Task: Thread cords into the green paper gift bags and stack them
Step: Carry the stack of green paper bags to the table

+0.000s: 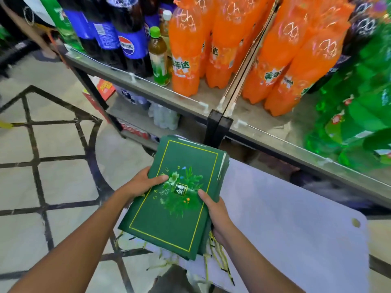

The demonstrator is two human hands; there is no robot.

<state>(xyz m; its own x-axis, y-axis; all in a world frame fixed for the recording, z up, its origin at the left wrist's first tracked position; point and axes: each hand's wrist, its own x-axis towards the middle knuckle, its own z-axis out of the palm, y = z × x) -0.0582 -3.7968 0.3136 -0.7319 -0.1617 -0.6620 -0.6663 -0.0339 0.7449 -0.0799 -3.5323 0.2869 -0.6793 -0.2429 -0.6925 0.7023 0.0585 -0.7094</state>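
From my remote seat, nearest to me are the cords (221,261): yellow-green strands hanging loose from the near edge of the stack of green paper gift bags (169,225), most at its near right corner and a few at its near left. The stack is held flat and face up, turned at a slant. Its top bag shows a thin yellow frame and a printed sprig of leaves and flowers.

The left hand (146,182) grips the stack's left edge, with the thumb laid on the top face and the fingers curled underneath. The right hand (218,214) clasps the stack's right edge the same way, thumb on the print and fingers out of my sight below.

Under the stack and spreading to its right lies a pale sheet (296,225). Left of the stack I see tiled floor (53,180) crossed by dark lines.

Just beyond the stack's far edge a black post (215,132) meets a metal shelf (169,96). On the shelf, straight beyond the stack, stand orange soda bottles (186,60). Beyond and to the left of the stack are a green-capped tea bottle (158,58) and dark cola bottles (127,39) with blue labels. Beyond and to the right of it are green bottles (359,115), blurred.
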